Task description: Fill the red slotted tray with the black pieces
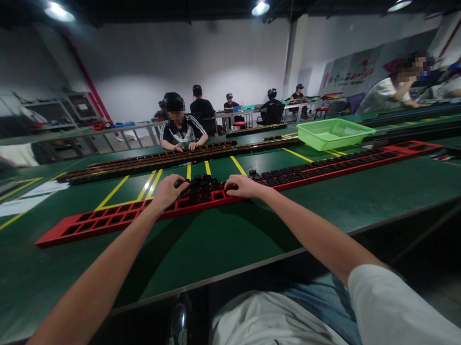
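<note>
A long red slotted frame [97, 233] lies across the green table before me, with square openings in rows. Its left end has bare slots, while small black square pieces [289, 175] fill much of the middle and right. My left hand [169, 191] is over the frame left of the middle, thumb and index finger closed together by a small heap of black pieces [204, 182]. My right hand [242, 186] rests at the frame to the right of that heap, its fingers curled in. What sits between the fingertips of either hand is too small and dark to tell.
Behind the frame stands a light green plastic basket [332, 135]. Long dark brown strips [155, 160] lie farther back, in front of a seated co-worker [181, 126]. Papers [25, 199] and yellow tape lines mark the left. Dark long frames [419, 131] lie at right.
</note>
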`<move>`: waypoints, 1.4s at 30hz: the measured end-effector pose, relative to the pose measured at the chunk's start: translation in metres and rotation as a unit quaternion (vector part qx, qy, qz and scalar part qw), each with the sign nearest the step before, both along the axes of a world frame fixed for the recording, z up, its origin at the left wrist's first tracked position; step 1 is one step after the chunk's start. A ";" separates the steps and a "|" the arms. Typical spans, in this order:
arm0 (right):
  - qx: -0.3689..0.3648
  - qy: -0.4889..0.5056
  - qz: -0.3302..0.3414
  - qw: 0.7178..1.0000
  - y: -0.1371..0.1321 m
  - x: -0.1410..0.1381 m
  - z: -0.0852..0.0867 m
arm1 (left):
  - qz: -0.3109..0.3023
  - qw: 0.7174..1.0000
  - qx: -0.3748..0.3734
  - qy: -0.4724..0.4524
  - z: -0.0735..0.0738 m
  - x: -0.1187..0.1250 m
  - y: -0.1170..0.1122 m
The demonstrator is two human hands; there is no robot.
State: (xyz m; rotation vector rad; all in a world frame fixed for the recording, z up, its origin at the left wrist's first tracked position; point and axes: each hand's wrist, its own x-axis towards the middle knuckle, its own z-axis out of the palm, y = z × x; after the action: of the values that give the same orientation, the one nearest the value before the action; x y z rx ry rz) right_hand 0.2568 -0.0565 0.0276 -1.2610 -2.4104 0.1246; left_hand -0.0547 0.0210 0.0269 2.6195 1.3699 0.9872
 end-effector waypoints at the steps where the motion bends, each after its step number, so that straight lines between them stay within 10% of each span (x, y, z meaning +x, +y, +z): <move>1: 0.000 0.000 0.000 1.000 0.000 0.000 0.000 | -0.006 1.000 -0.001 0.017 0.002 0.001 -0.002; 13: 0.003 0.010 0.007 1.000 0.001 0.001 -0.003 | -0.080 0.995 0.004 0.058 -0.011 0.008 -0.006; 33: 0.001 0.003 0.004 1.000 0.003 0.002 -0.003 | -0.024 0.998 0.055 0.016 0.000 0.003 -0.010; 42: 0.007 0.006 0.006 1.000 0.003 0.001 -0.004 | -0.137 0.981 -0.015 0.137 0.003 0.002 -0.013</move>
State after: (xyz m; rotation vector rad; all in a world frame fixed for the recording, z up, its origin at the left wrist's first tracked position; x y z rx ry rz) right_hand 0.2583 -0.0534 0.0236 -1.2367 -2.4054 0.1174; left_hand -0.0522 0.0080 0.0303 2.9003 1.0066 0.5863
